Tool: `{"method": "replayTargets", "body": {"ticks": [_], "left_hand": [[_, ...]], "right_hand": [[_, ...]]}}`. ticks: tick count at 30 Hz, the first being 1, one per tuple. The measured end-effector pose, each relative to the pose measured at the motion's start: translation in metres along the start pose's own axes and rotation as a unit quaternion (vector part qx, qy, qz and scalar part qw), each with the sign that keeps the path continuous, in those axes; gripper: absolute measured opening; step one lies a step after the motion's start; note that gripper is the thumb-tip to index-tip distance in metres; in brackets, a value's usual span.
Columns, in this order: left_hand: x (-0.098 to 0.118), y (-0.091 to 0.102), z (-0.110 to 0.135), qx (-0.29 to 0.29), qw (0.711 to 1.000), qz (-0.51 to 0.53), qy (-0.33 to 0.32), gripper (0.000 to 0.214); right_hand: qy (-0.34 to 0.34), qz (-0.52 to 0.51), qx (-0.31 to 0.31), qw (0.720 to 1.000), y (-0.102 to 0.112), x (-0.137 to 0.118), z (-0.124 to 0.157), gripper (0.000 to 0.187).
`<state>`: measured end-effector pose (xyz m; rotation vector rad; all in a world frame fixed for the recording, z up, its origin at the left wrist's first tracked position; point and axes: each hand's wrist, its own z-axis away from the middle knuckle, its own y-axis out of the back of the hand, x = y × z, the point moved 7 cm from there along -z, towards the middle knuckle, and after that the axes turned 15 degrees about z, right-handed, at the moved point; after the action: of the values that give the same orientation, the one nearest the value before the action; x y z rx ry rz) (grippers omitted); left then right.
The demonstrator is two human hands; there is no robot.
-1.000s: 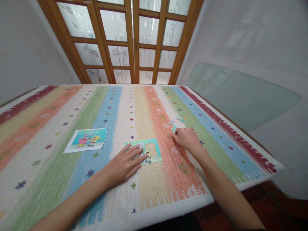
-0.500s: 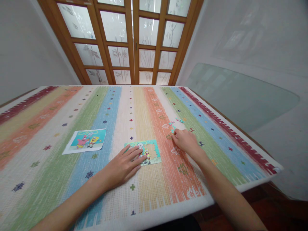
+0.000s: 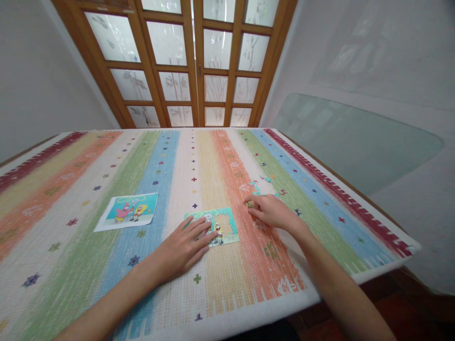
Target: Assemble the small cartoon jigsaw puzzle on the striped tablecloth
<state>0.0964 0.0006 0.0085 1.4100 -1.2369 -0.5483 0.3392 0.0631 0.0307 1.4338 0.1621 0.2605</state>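
Right grip [image 3: 275, 210]: narrow, thumb and fingertips pinched on a small puzzle piece [image 3: 248, 204]; print on it too small to read, yellowish with some green.
Left grip [image 3: 183, 247]: wide, palm down, fingers spread over the left part of the puzzle; pinches nothing.
Puzzle [image 3: 221, 227]: flat under the left grip's fingers, to the left of the right grip and apart from it.
Gap [image 3: 224, 222]: tan backing bare, just right of the left grip's fingertips, inside the puzzle's right part.
Done: looks mostly assembled, judging by the visible part; turquoise border along the right side in place, yellow figure partly there. Part under the left grip hidden, can't check.
Left: gap unfilled, held piece not placed, loose ones outside.
Loose pieces [image 3: 256, 187]: scattered just beyond the right grip, mostly turquoise; some maybe behind the hand, count unclear.
Picture sheet [image 3: 133, 208]: beyond and left of the left grip, well apart, untouched; print resembles the puzzle's.
Surface [image 3: 220, 284]: striped cloth, under both grips.
Background: wooden doors [image 3: 197, 85] beyond both grips, glass panel [image 3: 355, 137] beyond and right of the right grip.
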Motion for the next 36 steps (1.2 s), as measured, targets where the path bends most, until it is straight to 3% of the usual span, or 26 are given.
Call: {"method": "replayTargets", "body": {"ticks": [3, 9, 25, 28, 36], "left_hand": [[0.000, 0.000, 0.000, 0.004, 1.000, 0.006, -0.001, 0.042], [0.001, 0.001, -0.001, 0.010, 1.000, 0.017, -0.006, 0.042], [0.003, 0.002, -0.001, 0.021, 1.000, 0.000, -0.018, 0.040], [0.003, 0.003, -0.001, 0.024, 1.000, 0.000, -0.018, 0.040], [0.004, 0.004, -0.002, 0.036, 0.999, 0.012, -0.015, 0.039]], "right_hand": [[-0.024, 0.011, 0.008, 1.000, 0.003, 0.010, 0.000, 0.026], [0.033, -0.015, 0.019, 0.999, 0.000, 0.011, -0.003, 0.026], [0.053, -0.087, 0.073, 0.992, -0.001, 0.010, -0.006, 0.012], [0.049, -0.129, 0.063, 0.988, 0.001, 0.007, -0.006, 0.006], [0.077, -0.188, 0.037, 0.978, 0.004, -0.003, -0.003, 0.011]]}}
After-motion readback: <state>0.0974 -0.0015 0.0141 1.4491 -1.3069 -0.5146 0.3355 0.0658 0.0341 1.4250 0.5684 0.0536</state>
